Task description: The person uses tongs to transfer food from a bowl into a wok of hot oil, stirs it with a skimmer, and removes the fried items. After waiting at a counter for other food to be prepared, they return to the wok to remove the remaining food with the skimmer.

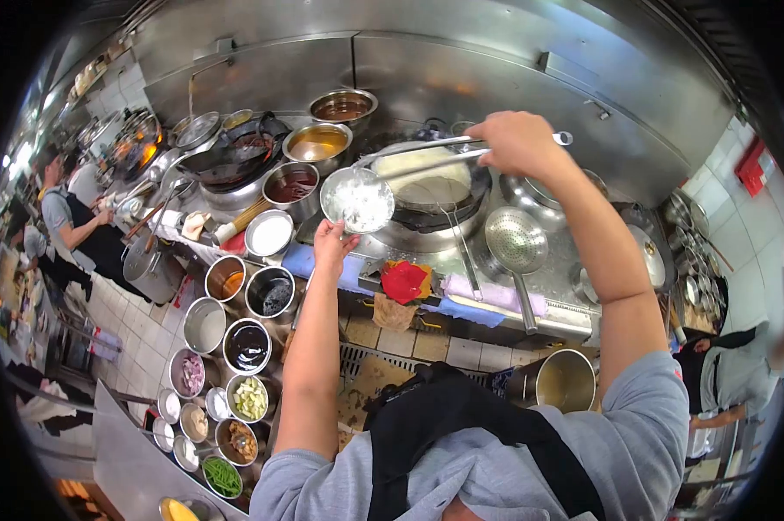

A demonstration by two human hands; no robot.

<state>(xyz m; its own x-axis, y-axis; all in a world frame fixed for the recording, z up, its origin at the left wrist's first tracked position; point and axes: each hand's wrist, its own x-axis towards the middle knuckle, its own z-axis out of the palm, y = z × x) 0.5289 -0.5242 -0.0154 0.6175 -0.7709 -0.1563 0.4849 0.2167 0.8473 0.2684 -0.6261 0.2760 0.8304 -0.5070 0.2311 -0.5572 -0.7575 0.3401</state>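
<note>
My left hand (332, 248) grips the rim of a metal bowl (332, 213) that has white powder (359, 201) in it. Above the stove my right hand (520, 146) is closed round long metal tongs (444, 161), whose arms point left to the bowl. Behind the bowl sits a wok (477, 187) with pale, foamy liquid (427, 165). A wire skimmer (434, 193) rests over that wok, its handle toward me. To the right lies a perforated ladle (516, 239).
Bowls of amber liquid (319, 143) and dark red liquid (290, 184) stand left of the wok. Several ingredient pots, one with green beans (222, 477), line my left side. A red cloth (404, 281) lies on the front edge. People (71, 217) work at far left and right.
</note>
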